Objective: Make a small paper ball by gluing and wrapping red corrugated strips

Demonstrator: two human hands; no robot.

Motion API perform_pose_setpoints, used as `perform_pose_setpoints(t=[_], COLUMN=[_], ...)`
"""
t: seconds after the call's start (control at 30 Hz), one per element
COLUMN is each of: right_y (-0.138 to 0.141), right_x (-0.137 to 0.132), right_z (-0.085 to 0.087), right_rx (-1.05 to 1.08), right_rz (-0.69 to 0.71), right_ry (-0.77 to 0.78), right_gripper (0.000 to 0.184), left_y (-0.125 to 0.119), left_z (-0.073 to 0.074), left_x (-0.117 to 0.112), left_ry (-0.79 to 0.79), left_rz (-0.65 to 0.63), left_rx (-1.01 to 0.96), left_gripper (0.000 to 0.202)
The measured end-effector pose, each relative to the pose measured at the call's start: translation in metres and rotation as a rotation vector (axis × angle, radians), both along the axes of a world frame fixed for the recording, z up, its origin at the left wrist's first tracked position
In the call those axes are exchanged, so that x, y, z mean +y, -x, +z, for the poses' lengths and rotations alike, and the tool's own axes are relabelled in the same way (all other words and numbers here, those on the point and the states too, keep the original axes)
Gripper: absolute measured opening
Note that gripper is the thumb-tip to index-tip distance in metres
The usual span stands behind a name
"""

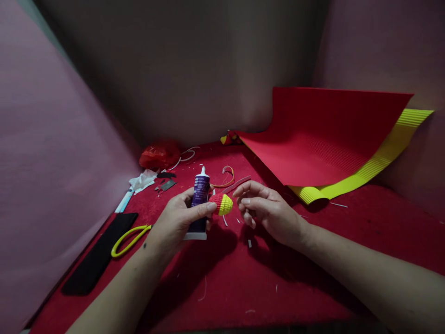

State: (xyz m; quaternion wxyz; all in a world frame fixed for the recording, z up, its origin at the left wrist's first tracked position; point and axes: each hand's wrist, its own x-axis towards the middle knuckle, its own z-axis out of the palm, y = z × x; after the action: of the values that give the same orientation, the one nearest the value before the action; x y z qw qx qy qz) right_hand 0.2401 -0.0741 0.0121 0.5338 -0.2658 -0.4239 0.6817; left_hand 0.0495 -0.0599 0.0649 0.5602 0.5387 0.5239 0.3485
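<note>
In the middle of the view, my left hand (177, 211) is closed around a dark purple glue tube (199, 192) with a white nozzle pointing up. The same hand also holds a small dome-shaped piece of ribbed paper (221, 204), red with a yellow tip, its thumb resting on the red part. Just right of the yellow tip is my right hand (266, 208), fingers loosely curled and apart. Nothing shows between those fingers, and it appears not to touch the paper piece.
Red and yellow corrugated sheets (323, 144) curl up at the right. On the left lie yellow-handled scissors (130, 241), a black strip (100, 255), white tissue (143, 180) and a red plastic bag (160, 154). Thin paper scraps dot the red tabletop (222, 287).
</note>
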Motion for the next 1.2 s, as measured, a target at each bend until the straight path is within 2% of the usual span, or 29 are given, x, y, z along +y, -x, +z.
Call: perform_pose_setpoints(t=[0.23,0.4,0.6,0.8,1.0,1.13,1.2], right_y=[0.0000,-0.0005,0.0007,0.0012,0.0027,0.0036,0.0042], right_x=[-0.0014,-0.0021,-0.0022,-0.0033,-0.0047,-0.0031,-0.0025], right_z=[-0.0017,0.0012,0.0031,0.0025,-0.0012,-0.0031,-0.0021], right_rx=[-0.138,-0.197,-0.251,-0.282,-0.297,-0.321,-0.302], right_rz=[-0.012,0.002,-0.013,-0.078,-0.052,-0.070,-0.064], right_ry=[-0.134,-0.163,-0.171,-0.210,-0.249,-0.223,-0.201], right_gripper=[0.018,0.017,0.015,0.016,0.017,0.016,0.021], left_y=[-0.0001,0.0029,0.0046,0.0029,0.0036,0.0038,0.0039], left_z=[0.0010,-0.0025,-0.0029,-0.0007,0.0004,-0.0003,-0.0006], left_x=[-0.0030,-0.0029,-0.0041,-0.0033,-0.0039,-0.0033,-0.0033], left_ry=[-0.052,-0.084,-0.082,-0.069,-0.060,-0.058,-0.059], left_rz=[-0.057,-0.115,-0.145,-0.131,-0.100,-0.096,-0.090], left_rx=[0.112,0.110,0.117,0.116,0.101,0.089,0.088], left_gripper=[0.043,0.049,0.045,0.047,0.043,0.045,0.048])
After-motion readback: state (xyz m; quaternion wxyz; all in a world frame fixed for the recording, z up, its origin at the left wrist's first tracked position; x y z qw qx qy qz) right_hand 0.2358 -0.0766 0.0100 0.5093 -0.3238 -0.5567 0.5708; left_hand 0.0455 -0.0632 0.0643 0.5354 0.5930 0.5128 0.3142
